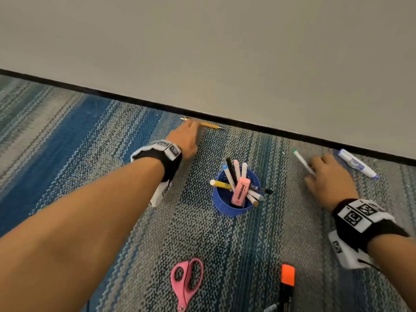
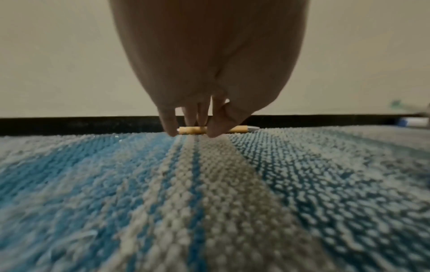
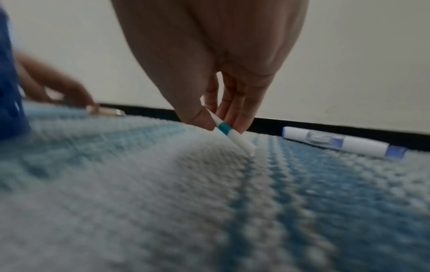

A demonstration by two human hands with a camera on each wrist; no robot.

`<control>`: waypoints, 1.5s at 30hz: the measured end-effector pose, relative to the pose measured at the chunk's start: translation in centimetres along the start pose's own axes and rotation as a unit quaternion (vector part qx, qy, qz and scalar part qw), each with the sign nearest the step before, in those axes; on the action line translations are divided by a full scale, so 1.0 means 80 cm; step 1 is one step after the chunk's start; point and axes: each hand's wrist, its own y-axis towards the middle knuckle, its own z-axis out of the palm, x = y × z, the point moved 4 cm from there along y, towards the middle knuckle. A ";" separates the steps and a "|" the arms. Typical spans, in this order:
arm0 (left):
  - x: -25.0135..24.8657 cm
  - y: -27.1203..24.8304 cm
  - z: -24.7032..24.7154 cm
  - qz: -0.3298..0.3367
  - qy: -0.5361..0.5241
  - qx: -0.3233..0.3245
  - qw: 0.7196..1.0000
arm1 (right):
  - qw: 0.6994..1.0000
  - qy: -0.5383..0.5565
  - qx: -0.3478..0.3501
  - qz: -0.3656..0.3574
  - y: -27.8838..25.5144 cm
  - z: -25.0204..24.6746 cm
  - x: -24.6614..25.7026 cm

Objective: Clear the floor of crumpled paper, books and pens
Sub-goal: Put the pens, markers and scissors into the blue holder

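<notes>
**Both hands down on pens at the wall edge**

The left hand (image 1: 186, 138) reaches to the foot of the wall, its fingertips (image 2: 215, 131) closed around the yellow pen (image 1: 210, 125), thumb on the near side and fingers behind. The pen lies flat on the carpet (image 1: 94, 140), touching or just beside the black skirting (image 1: 281, 131), its long axis running along the wall; the clip end pokes out left of the hand and the tip points right.

The right hand (image 1: 329, 176) pinches the white pen (image 3: 234, 136) between thumb and fingers. Its long axis runs away from the person toward the wall: the green-capped end (image 1: 295, 151) points at the skirting, and the end with the teal band slants down toward the carpet near the wrist. Whether it touches the carpet I cannot tell.

Between the two hands stands a blue cup (image 1: 221, 202) holding markers and a pink eraser (image 1: 240, 191). Right of the right hand, a white and purple correction tape (image 1: 358, 163) lies near the skirting. Closer to the person lie pink scissors (image 1: 185, 281) and an orange highlighter (image 1: 287, 283), well apart from both hands.
</notes>
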 end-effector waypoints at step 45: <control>-0.100 -0.232 -0.008 0.002 -0.145 -0.218 0.965 | 0.973 -0.046 0.163 -0.154 -0.235 -0.039 0.038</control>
